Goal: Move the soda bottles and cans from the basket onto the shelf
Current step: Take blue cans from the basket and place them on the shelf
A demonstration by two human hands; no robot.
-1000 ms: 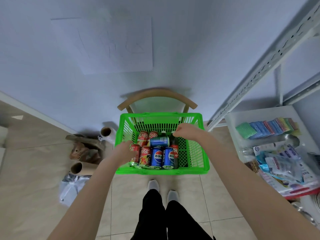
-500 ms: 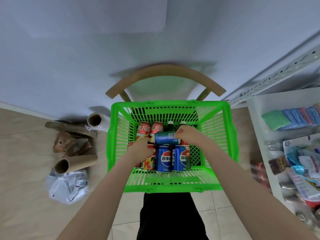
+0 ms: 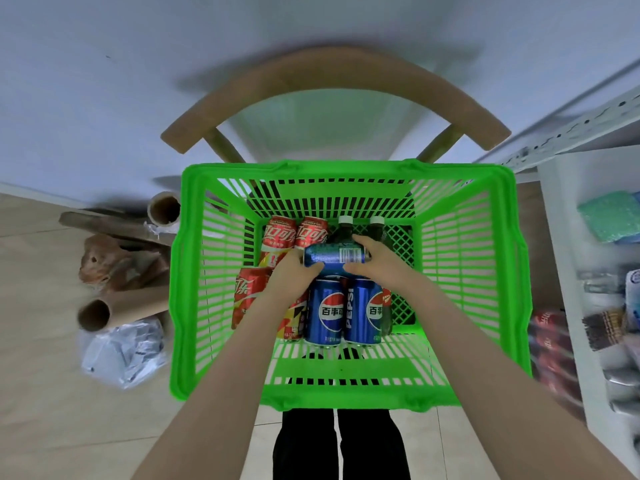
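Observation:
A green plastic basket (image 3: 349, 393) sits on a wooden chair and holds soda. Two red cola cans (image 3: 294, 233) stand at its back left, two dark bottles with white caps (image 3: 346, 226) at the back, two blue Pepsi cans (image 3: 343, 311) at the front, and more red cans (image 3: 247, 296) at the left. A blue-green can (image 3: 334, 254) lies sideways on top of the others. My left hand (image 3: 292, 275) grips its left end and my right hand (image 3: 375, 256) grips its right end. The white shelf (image 3: 568, 306) stands at the right.
The wooden chair back (image 3: 332, 84) curves behind the basket against a pale wall. Cardboard tubes (image 3: 121, 310), brown scraps and a crumpled plastic bag (image 3: 121, 351) lie on the floor at the left. The shelf holds sponges (image 3: 609, 216) and blurred packets. My legs show below the basket.
The view has closed in on the basket and tilted down. My left hand has moved from the red cans to the sideways can, which both hands now hold.

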